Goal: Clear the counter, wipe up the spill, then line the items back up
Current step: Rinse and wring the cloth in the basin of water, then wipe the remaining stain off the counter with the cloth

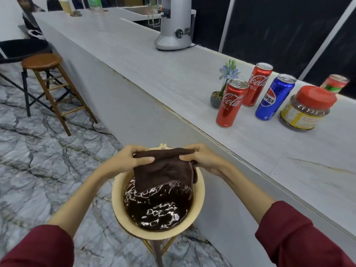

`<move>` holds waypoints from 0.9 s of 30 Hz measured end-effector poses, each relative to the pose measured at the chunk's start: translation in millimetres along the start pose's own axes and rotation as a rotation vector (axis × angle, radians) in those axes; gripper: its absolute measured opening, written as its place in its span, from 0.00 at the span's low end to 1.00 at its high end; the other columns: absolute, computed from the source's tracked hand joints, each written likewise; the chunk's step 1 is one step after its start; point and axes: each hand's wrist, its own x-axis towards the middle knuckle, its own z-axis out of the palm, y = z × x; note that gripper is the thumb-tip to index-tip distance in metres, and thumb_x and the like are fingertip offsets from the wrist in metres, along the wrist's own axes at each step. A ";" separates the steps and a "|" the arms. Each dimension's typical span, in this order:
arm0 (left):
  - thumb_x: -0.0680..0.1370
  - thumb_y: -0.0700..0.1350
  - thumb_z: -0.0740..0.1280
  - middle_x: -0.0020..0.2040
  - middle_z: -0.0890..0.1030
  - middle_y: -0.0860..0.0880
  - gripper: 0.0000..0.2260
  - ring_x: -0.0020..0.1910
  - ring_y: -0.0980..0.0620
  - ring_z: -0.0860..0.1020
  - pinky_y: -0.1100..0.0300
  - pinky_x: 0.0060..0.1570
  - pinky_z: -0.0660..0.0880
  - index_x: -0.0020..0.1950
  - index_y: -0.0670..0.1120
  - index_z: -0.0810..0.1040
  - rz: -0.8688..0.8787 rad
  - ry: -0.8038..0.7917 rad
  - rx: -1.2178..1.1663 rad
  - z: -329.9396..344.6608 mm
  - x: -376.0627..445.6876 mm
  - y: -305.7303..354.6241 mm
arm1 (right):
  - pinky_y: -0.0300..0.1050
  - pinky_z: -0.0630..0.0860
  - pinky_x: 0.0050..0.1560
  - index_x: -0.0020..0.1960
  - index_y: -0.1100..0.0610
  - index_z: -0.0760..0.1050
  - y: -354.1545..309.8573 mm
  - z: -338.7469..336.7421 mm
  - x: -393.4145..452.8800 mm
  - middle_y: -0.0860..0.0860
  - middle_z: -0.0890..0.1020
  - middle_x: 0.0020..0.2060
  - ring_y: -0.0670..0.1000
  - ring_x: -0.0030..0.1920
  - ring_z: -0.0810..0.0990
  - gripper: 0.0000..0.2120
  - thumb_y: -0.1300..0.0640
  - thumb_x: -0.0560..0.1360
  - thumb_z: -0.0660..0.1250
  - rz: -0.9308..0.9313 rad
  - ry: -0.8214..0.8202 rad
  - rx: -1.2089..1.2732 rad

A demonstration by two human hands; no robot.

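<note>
Both hands hold a brown cloth (165, 168) over a tan bowl (198, 191) that sits on a wooden stand (158, 247) beside the bench (154, 74). The left hand (127, 160) has its fingers (143, 159) clamped on the cloth's upper left edge, thumb laid across the top. The right hand (200, 157) has its fingers (189, 157) clamped on the upper right edge, with a fold of cloth bunched beneath them. Below the fingers the cloth hangs down, and its lower edge dips into dark, rippling water (158, 211) that fills the bowl. Both forearms are bare, with dark red sleeves (300, 236) pushed back near the bottom of the view. Up and to the right of the right fingers, well apart from them, a group of items stands on the bench: a near Coke can (231, 103), a far Coke can (257, 84) just behind it, a Pepsi can (274, 97) to their right, a red-lidded jar (306, 108) further right, and another can (335, 83), blurred, behind the jar. A small potted flower (221, 89) stands just left of the near Coke can. Far beyond the fingers, a silver machine (174, 24) sits at the bench's back edge. To the left of the left fingers, a wooden stool (50, 81) stands on the marble floor (38, 160).
</note>
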 end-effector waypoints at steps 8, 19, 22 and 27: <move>0.71 0.42 0.72 0.46 0.80 0.48 0.08 0.46 0.51 0.77 0.62 0.43 0.77 0.47 0.46 0.76 0.160 -0.100 -0.034 15.6 30.3 109.1 | 0.44 0.77 0.50 0.47 0.55 0.78 -33.8 -68.6 -69.8 0.54 0.81 0.46 0.51 0.48 0.79 0.09 0.67 0.73 0.65 -0.110 0.162 0.245; 0.73 0.36 0.67 0.57 0.77 0.46 0.08 0.58 0.47 0.73 0.58 0.56 0.70 0.50 0.46 0.77 0.724 -0.257 0.580 251.1 143.8 223.1 | 0.44 0.73 0.40 0.42 0.56 0.67 62.6 -176.5 -190.5 0.53 0.77 0.40 0.54 0.42 0.76 0.09 0.65 0.71 0.67 0.135 0.866 -0.176; 0.74 0.37 0.66 0.62 0.73 0.46 0.14 0.61 0.47 0.72 0.53 0.60 0.70 0.58 0.48 0.75 0.758 -0.332 0.730 289.7 160.9 224.6 | 0.48 0.72 0.50 0.51 0.57 0.69 74.8 -186.8 -198.5 0.54 0.77 0.49 0.56 0.53 0.74 0.12 0.60 0.69 0.67 0.276 0.881 -0.606; 0.78 0.43 0.61 0.69 0.69 0.50 0.18 0.68 0.51 0.68 0.53 0.68 0.67 0.68 0.50 0.68 0.674 -0.257 0.714 283.2 167.0 196.4 | 0.47 0.61 0.67 0.66 0.54 0.69 66.8 -190.0 -179.8 0.51 0.71 0.66 0.53 0.68 0.65 0.22 0.56 0.73 0.63 -0.012 0.909 -0.853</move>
